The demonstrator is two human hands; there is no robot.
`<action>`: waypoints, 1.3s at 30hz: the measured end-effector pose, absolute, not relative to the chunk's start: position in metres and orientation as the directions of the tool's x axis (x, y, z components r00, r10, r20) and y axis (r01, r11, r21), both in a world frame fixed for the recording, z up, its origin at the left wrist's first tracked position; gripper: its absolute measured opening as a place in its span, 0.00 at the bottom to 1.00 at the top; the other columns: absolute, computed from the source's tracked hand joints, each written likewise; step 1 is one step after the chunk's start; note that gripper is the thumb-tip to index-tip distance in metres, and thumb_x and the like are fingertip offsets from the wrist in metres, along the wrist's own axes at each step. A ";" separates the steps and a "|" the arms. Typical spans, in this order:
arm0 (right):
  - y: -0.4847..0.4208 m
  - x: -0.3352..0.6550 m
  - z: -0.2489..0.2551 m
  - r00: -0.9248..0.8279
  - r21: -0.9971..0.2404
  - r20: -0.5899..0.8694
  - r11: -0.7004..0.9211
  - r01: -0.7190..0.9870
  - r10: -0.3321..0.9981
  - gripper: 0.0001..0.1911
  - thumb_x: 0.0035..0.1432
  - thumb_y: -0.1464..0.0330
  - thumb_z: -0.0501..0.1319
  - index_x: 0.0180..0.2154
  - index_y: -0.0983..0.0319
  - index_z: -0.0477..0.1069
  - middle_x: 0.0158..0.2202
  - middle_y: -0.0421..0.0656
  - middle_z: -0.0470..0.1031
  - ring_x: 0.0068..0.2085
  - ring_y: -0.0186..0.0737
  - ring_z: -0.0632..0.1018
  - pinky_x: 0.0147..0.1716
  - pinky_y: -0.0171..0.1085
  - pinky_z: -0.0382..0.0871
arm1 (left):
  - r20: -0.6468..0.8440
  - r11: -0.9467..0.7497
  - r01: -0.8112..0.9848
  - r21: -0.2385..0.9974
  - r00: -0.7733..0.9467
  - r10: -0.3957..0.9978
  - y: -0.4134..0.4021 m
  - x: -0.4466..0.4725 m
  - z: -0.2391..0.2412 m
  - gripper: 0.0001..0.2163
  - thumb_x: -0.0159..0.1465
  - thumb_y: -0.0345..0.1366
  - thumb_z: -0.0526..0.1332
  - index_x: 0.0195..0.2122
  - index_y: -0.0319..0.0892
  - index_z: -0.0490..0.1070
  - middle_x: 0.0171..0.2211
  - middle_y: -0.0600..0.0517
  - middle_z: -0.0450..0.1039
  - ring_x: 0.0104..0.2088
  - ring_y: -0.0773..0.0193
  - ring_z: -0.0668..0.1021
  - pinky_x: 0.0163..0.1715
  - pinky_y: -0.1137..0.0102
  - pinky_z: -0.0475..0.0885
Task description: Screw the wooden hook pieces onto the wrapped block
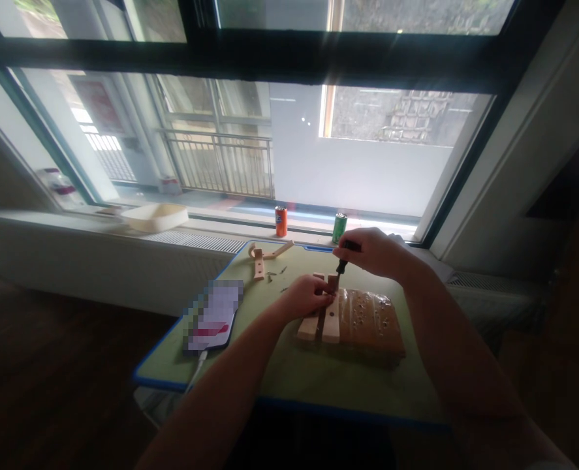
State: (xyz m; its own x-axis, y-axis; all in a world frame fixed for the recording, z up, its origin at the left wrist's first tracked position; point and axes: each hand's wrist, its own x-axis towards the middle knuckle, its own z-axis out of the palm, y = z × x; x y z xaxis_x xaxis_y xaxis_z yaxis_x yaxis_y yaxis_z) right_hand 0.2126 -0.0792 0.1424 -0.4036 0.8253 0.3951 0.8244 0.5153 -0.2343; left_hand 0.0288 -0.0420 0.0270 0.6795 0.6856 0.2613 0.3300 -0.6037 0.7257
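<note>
My right hand [375,253] is closed round the dark handle of a screwdriver [341,266], which points down at the upper end of a light wooden piece [331,321]. Close to the tip, the fingers of my left hand [312,294] are closed on that upper end; what lies under the fingertips is hidden. The wooden piece has a dark hole in it. A second wooden piece [309,328] lies just left of it, partly under my left hand. Right beside them is a brown block [371,326] with a shiny, film-like top and many small holes.
A phone [215,313] with a white cable [200,365] lies on the green, blue-edged table [279,365]. Behind are more wooden parts [260,264] and several screws [270,279]. An orange can [281,222], a green can [339,228] and a pale tray [156,217] line the windowsill.
</note>
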 end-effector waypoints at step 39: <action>-0.076 0.204 0.137 -0.421 -0.011 0.433 0.472 0.881 0.797 0.20 0.58 0.54 0.53 0.36 0.62 0.74 0.27 0.43 0.74 0.26 0.35 0.70 0.26 0.35 0.58 | 0.325 -0.677 0.367 0.638 0.669 0.669 -0.041 0.032 0.026 0.11 0.57 0.39 0.59 0.37 0.43 0.77 0.35 0.52 0.74 0.33 0.65 0.74 0.36 0.72 0.67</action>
State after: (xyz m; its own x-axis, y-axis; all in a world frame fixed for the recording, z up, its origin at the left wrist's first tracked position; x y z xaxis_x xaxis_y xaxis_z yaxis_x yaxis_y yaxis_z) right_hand 0.2039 -0.0764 0.1369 -0.4215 0.7969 0.4327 0.8814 0.4722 -0.0112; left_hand 0.0320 -0.0409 0.0256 0.6690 0.6686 0.3245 0.3667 -0.6768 0.6383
